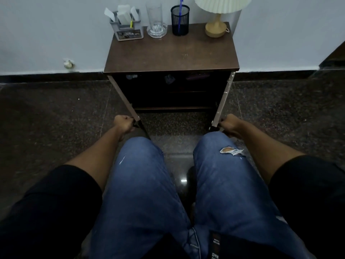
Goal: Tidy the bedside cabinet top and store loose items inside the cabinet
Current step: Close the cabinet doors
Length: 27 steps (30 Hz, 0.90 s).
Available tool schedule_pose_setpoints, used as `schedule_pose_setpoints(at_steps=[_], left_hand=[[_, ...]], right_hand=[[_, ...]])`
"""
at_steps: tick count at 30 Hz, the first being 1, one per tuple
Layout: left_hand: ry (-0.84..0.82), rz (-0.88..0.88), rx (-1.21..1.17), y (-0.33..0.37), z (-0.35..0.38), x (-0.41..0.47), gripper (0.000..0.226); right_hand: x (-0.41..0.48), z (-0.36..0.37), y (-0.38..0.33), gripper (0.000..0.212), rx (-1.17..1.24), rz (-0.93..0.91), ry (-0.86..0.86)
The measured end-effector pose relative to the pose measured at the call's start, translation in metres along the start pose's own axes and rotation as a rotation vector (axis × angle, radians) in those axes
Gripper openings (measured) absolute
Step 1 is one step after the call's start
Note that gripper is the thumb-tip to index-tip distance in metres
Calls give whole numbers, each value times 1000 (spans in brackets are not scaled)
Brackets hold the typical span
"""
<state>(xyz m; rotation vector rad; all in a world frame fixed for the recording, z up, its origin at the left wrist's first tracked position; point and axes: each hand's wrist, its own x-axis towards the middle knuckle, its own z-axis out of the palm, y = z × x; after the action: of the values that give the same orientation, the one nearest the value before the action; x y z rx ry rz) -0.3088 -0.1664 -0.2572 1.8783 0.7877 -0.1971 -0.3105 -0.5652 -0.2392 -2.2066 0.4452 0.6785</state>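
both doors of the bedside cabinet point(171, 58) stand wide open. the left hand point(124, 123) is clenched round the outer edge of the left door point(123, 97), the right hand point(228, 122) gripping the right door point(224, 99) the same way. these look like stiff, thin panels on hinges, light to swing, best held at that free edge. ahead of both hands, small loose items point(169, 78) lie dim on the upper shelf. beyond, the top carries a fragile-looking glass point(154, 17) and a lamp point(216, 25).

A pale wall point(56, 34) stands at the far side, above a black skirting board point(46, 74) and dark speckled floor point(46, 113); light is dim.
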Motion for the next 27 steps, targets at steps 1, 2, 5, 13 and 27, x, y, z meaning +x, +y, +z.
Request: schedule_pose_setpoints(at_steps=[1,2,5,13,27], left_hand=[[-1,-13,2,1,3,0,22],[0,-24,2,2,7,0,23],[16,-30,-10,6,16,2,33],[-3,-25,-20,23,44,14,39],[-65,-56,-162,58,94,56,18]], right_hand=[[3,3,-5,23,-29,-22,-3],[6,5,-10,21,-47,-46,-12],[16,18,-33,25,-97,-117,-15],[36,39,-74,24,-80,-17,-171],[98,77,-122,33,357,-11,-3]])
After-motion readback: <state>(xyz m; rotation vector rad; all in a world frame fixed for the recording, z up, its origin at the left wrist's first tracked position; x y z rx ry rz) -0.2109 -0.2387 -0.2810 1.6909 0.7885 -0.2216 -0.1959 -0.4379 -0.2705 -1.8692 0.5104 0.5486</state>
